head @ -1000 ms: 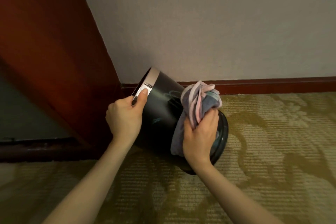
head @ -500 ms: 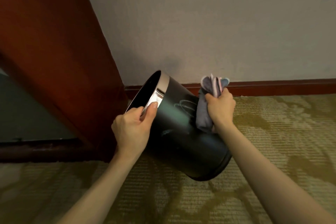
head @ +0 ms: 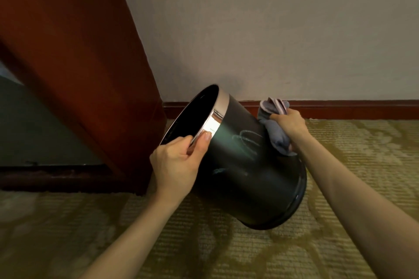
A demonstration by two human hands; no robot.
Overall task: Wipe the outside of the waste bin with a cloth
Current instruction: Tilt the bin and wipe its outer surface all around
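The waste bin (head: 247, 172) is a dark cylinder with a pale metal band round its mouth; it is held tilted above the patterned carpet (head: 226, 253), mouth turned up and to the left, base down and to the right, just in front of the pale wall (head: 272, 29) and its red-brown skirting board (head: 340, 108); whether the base touches the carpet cannot be told. The part of the interior that shows is black and glossy, with nothing visible in it. The left hand (head: 176, 165) grips the rim, thumb pressed on the outside of the band, fingers curled over the edge into the opening; the right hand (head: 290, 124) is closed round a bunched grey cloth (head: 276, 136) with a pink edge, pressing it against the bin's far upper side; faint smeared marks show on the dark wall of the bin beside the cloth. A red-brown wooden panel (head: 74, 52) stands to the left, close to the bin's mouth.
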